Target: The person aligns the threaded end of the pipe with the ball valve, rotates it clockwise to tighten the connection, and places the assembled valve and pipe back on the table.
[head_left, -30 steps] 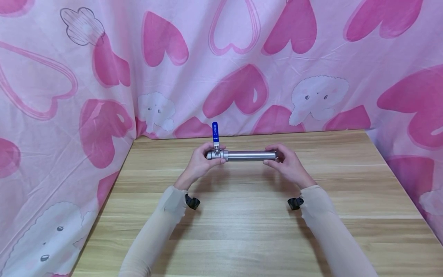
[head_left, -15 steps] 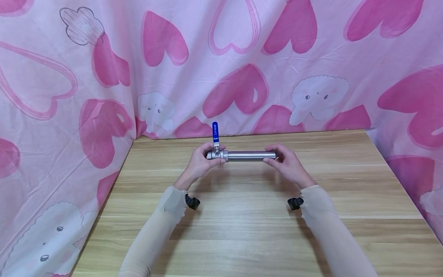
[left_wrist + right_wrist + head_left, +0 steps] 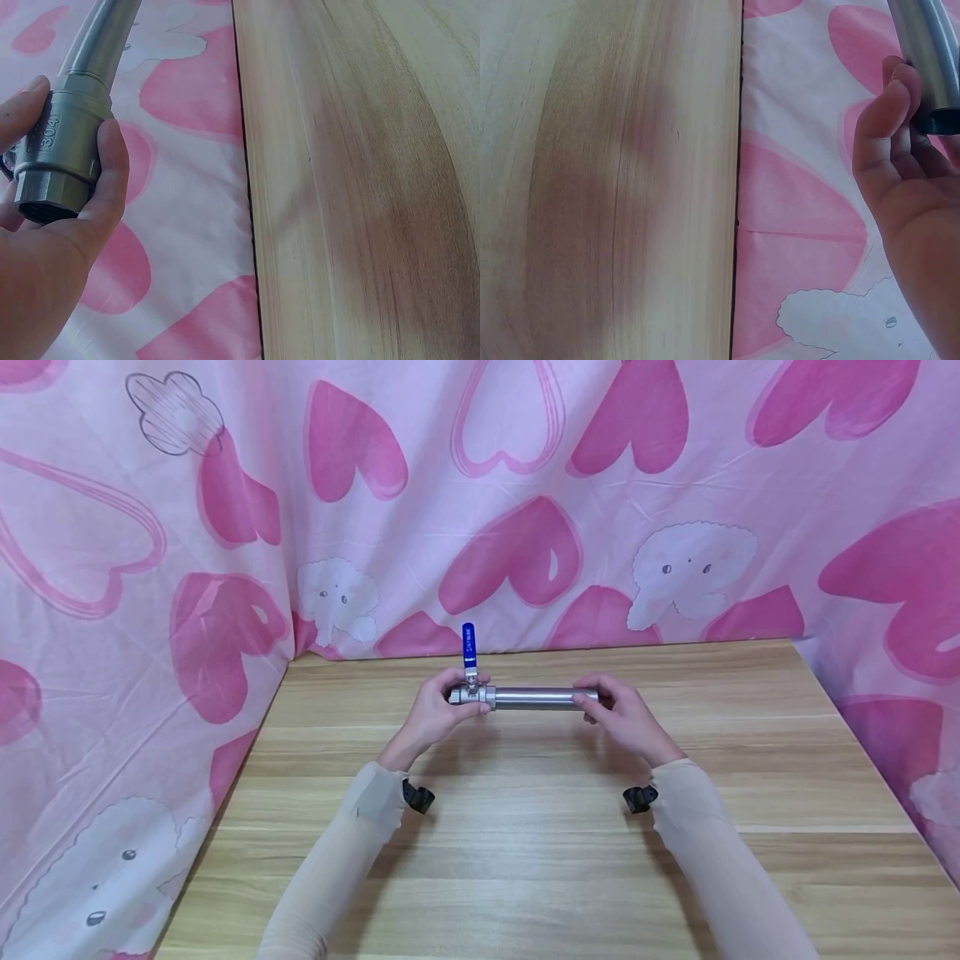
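My left hand grips a steel ball valve, its fingers and thumb on both sides of the body. The valve's blue lever handle points away toward the curtain. A smooth steel pipe joins the valve's right side and lies level across the head view. At the pipe's far end my right hand holds it between thumb and fingers. The right wrist view shows the pipe's open end just above the palm. In the left wrist view the valve's open hex end faces the palm, and "304" stands on its body.
Below the hands spreads a wood-grain table. A pink curtain with hearts and white cartoon animals hangs along its back and both sides. A black camera mount sits on the left wrist, and another mount on the right.
My right thumb and fingers have shifted around the pipe's end, and the blue lever has tipped slightly to the right. The left hand keeps its grip on the valve.
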`<state>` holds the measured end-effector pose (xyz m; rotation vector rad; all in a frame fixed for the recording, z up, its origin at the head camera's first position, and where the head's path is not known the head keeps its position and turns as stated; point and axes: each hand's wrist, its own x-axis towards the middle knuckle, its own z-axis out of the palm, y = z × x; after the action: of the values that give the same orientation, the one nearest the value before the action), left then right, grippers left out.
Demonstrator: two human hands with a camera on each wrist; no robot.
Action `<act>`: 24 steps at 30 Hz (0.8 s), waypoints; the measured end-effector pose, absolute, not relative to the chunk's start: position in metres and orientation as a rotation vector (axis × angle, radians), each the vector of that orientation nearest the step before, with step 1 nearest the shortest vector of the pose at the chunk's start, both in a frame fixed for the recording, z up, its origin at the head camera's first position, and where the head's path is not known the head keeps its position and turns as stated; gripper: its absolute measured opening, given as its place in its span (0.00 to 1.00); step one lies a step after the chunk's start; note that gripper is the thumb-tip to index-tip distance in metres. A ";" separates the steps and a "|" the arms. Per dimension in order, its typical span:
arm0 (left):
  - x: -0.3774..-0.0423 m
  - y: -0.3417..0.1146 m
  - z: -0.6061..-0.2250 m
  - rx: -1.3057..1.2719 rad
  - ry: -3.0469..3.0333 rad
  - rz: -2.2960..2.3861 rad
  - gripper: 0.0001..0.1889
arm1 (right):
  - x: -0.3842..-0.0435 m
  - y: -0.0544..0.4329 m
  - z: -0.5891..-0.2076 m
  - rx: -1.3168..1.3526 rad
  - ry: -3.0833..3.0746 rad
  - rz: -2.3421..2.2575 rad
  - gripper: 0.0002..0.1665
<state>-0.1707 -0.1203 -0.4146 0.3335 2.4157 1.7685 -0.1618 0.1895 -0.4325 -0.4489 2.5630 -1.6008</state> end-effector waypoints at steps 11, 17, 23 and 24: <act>-0.171 -0.120 -0.414 0.306 2.418 1.755 0.23 | -0.161 0.187 -0.429 -0.340 2.570 -1.515 0.20; -0.170 -0.120 -0.414 0.318 2.422 1.762 0.25 | -0.162 0.185 -0.431 -0.328 2.523 -1.609 0.26; -0.170 -0.121 -0.415 0.300 2.427 1.761 0.25 | -0.162 0.185 -0.432 -0.379 2.477 -1.675 0.29; -0.170 -0.121 -0.415 0.296 2.428 1.759 0.24 | -0.162 0.185 -0.433 -0.380 2.476 -1.678 0.29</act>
<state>-0.1700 -0.1212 -0.4145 0.2959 2.4281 1.7590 -0.1624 0.1853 -0.4325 -0.3797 2.4756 -1.6783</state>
